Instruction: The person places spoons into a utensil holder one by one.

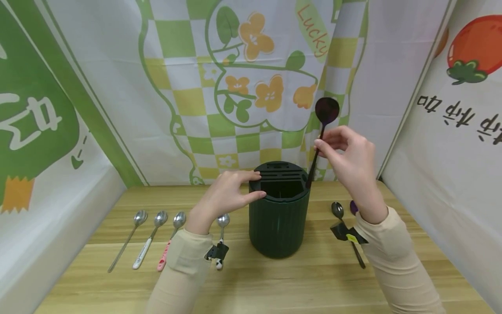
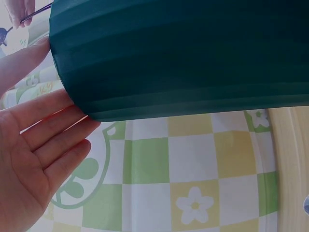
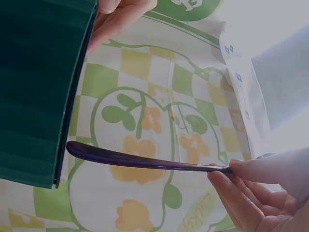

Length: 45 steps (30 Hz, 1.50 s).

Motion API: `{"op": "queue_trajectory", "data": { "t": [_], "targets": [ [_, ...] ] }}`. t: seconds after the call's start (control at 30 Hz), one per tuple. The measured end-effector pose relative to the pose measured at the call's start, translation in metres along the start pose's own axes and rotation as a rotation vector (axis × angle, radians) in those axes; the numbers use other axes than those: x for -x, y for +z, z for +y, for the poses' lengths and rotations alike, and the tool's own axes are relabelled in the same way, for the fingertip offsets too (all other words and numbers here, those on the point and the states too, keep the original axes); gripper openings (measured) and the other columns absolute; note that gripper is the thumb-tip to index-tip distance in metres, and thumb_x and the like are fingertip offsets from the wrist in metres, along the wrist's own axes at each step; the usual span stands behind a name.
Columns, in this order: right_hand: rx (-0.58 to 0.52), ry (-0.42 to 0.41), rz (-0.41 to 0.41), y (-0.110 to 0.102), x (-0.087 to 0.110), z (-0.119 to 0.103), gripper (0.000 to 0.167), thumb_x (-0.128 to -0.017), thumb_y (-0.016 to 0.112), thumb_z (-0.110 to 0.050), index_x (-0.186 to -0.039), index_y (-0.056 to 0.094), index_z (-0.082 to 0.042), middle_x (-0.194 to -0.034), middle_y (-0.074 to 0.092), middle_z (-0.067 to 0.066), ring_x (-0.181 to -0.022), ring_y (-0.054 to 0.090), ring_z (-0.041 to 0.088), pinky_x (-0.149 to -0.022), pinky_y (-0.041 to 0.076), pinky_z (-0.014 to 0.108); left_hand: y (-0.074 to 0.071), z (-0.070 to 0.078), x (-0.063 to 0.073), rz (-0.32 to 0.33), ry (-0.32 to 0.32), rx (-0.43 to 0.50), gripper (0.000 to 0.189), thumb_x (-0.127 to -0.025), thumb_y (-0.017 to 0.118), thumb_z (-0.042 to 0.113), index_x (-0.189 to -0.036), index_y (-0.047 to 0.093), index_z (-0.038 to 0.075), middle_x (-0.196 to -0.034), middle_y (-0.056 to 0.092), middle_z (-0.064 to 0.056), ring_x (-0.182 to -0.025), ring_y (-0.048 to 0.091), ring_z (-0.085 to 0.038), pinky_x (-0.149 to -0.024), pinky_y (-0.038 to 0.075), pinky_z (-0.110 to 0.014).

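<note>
A dark green ribbed utensil holder [image 1: 278, 226] with a slotted black top stands upright on the table. My left hand [image 1: 229, 194] rests on the left side of its rim, fingers straight and thumb apart; the left wrist view shows the fingertips [image 2: 94, 121] touching its edge. Between thumb and fingertips, my right hand [image 1: 349, 157] pinches a dark purple spoon [image 1: 327, 111] by its handle, bowl uppermost. The handle's lower end is at the holder's right rim in the head view, while the right wrist view shows the handle [image 3: 135, 159] just outside the top edge.
On the wooden table [image 1: 251, 288], several silver spoons lie left of the holder, including a pink-handled spoon [image 1: 172, 235]. A dark spoon [image 1: 338, 210] lies to the right, and a purple spoon bowl [image 1: 354, 207] shows partly behind my right wrist. Printed curtains [image 1: 255, 144] enclose the table.
</note>
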State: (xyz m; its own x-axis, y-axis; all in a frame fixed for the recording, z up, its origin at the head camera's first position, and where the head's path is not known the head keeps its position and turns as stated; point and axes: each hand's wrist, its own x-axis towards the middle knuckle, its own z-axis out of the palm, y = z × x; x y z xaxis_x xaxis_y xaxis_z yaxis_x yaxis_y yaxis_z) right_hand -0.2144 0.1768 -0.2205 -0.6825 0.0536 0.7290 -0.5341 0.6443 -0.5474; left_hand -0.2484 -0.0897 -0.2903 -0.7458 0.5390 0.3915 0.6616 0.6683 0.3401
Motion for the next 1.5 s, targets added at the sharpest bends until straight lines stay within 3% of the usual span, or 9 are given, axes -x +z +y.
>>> {"op": "queue_trajectory", "data": {
  "t": [0.7,1.03,1.5],
  "targets": [
    [-0.028,0.036,-0.035,0.022,-0.004,0.008,0.017,-0.085,0.071,-0.016,-0.095,0.066,-0.003,-0.088,0.072,0.009,-0.068,0.065,0.001,-0.062,0.053,0.015,0.001,-0.001,0.000,-0.002,0.004,0.003,0.055,-0.086,0.063,0.051,-0.126,0.062,0.012,-0.128,0.062,0.000,-0.116,0.060,-0.017,-0.098,0.048,-0.039],
    [0.004,0.032,-0.030,0.027,-0.003,0.012,0.019,-0.084,0.073,-0.016,-0.093,0.067,-0.001,-0.086,0.072,0.011,-0.075,0.069,0.021,-0.065,0.049,0.011,0.001,-0.001,0.000,0.002,0.006,-0.002,0.055,-0.086,0.063,0.050,-0.126,0.062,0.012,-0.128,0.062,-0.001,-0.117,0.059,-0.018,-0.098,0.047,-0.039],
    [0.061,0.055,-0.070,0.021,-0.002,0.017,0.018,-0.081,0.076,-0.021,-0.091,0.070,-0.007,-0.084,0.073,0.009,-0.075,0.070,0.020,-0.070,0.055,0.035,0.000,0.000,0.000,0.002,0.000,0.003,0.053,-0.086,0.064,0.048,-0.126,0.062,0.012,-0.127,0.062,0.000,-0.117,0.059,-0.018,-0.098,0.047,-0.039]
  ]
}}
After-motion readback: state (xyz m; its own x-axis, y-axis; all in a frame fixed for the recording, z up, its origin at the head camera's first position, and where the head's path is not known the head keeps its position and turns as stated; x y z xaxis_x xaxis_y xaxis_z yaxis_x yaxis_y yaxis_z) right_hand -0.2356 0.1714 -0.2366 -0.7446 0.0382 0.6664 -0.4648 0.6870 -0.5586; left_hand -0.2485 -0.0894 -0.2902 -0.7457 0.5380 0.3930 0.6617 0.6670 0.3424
